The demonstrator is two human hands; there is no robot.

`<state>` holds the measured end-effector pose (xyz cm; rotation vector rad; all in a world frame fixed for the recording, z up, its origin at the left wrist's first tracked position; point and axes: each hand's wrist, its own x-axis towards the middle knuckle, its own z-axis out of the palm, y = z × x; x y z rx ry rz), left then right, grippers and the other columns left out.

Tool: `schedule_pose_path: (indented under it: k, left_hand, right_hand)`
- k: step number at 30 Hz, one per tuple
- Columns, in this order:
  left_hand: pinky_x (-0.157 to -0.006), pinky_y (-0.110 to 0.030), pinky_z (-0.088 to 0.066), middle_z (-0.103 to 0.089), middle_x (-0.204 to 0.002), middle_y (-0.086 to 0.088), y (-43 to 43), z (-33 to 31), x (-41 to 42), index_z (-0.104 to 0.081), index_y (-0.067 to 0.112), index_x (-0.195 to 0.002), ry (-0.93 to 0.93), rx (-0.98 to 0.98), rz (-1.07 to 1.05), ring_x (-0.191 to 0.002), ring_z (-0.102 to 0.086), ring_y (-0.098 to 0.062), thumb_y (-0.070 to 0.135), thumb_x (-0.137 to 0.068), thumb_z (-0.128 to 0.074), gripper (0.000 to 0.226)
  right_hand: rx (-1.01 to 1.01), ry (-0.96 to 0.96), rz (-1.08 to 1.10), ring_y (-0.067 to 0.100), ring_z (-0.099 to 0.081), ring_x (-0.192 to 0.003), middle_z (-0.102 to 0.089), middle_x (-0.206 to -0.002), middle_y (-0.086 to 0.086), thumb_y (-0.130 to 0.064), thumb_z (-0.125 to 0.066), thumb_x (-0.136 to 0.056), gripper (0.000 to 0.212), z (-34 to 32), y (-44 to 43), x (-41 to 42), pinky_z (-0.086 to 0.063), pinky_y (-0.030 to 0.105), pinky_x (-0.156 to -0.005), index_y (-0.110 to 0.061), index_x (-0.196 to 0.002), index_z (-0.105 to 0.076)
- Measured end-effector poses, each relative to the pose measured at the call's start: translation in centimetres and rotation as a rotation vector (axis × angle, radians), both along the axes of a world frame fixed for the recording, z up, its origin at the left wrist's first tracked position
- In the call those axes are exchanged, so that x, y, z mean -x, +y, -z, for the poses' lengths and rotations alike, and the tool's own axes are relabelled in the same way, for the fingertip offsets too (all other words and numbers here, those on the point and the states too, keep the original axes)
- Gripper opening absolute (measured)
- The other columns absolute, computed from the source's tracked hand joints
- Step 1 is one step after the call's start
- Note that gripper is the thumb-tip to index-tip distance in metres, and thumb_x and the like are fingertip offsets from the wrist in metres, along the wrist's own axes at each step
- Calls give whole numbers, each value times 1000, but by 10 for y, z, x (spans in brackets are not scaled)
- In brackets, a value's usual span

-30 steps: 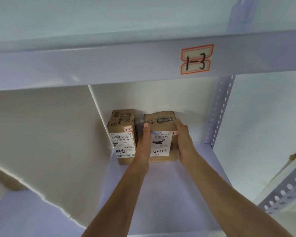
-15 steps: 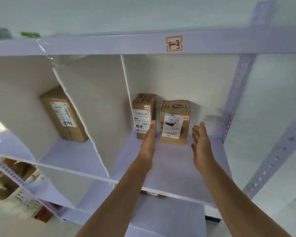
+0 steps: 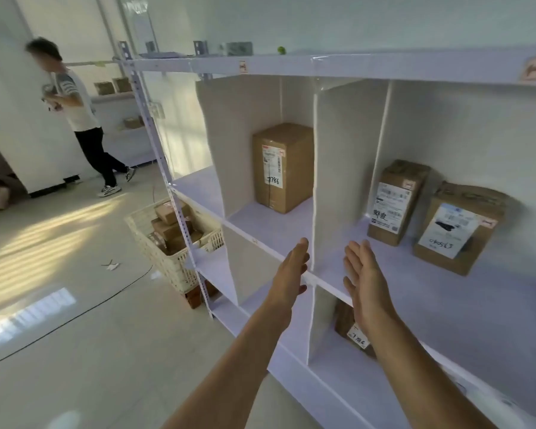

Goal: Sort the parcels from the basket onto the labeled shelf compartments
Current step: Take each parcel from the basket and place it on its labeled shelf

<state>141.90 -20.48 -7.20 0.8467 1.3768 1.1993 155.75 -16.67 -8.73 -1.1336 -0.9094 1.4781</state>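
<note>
Both my hands are empty, fingers straight, in front of the white shelf (image 3: 291, 253). My left hand (image 3: 292, 267) hovers at the shelf's front edge, my right hand (image 3: 364, 274) just inside the right compartment. Two cardboard parcels stand upright at the back of that compartment: a narrow one (image 3: 396, 201) and a wider one (image 3: 460, 230) to its right. A taller parcel (image 3: 282, 167) stands in the compartment to the left. A cream basket (image 3: 171, 261) with several parcels sits on the floor at the shelf's left end. Another parcel (image 3: 351, 331) lies in the lower row.
A person in a white shirt (image 3: 75, 116) walks at the far left near another shelf with boxes. A cable (image 3: 75, 314) runs across the tiled floor. White dividers (image 3: 325, 181) separate the compartments. A brown box (image 3: 195, 297) sits under the basket.
My hands let go of the wider parcel and drew back out of the compartment. My view pulled back and swung left, bringing the basket, the floor and the person into sight.
</note>
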Motion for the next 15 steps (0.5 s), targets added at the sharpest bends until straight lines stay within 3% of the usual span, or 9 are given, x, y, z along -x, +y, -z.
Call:
schedule_pose_path:
  k: [4,8,13,15]
  left_hand:
    - [-113,-45,-46,-59,-146,9,-23,4,68,-50,29,-153,-16,0,-107,-134,-55,-14,69,-100,-46,66]
    - [-113,-46,-47,-63,-143,6,-32,8,143,-54,26,-150,-58,17,-227,-130,-58,-14,64,-101,-51,62]
    - [-111,-45,-48,-65,-142,2,-44,15,252,-59,24,-146,-76,35,-318,-131,-59,-18,58,-103,-53,56]
    - [-103,-40,-53,-66,-140,2,-47,17,295,-60,22,-143,-83,55,-346,-129,-60,-19,58,-102,-54,55]
  right_hand:
    - [19,88,-146,17,-30,-155,-35,-167,-6,-56,-29,-110,60,-1,-10,66,-20,41,-126,-26,-161,-36]
    - [-26,-27,-198,20,-36,-153,-40,-165,-1,-56,-41,-106,61,6,-12,138,-24,50,-127,-24,-158,-41]
    - [-1,-66,-269,19,-36,-153,-37,-167,-3,-57,-35,-107,64,6,-12,245,-27,49,-127,-25,-162,-33]
    - [-1,-69,-276,20,-36,-153,-37,-167,-2,-55,-35,-108,63,9,-10,290,-27,50,-127,-23,-162,-34]
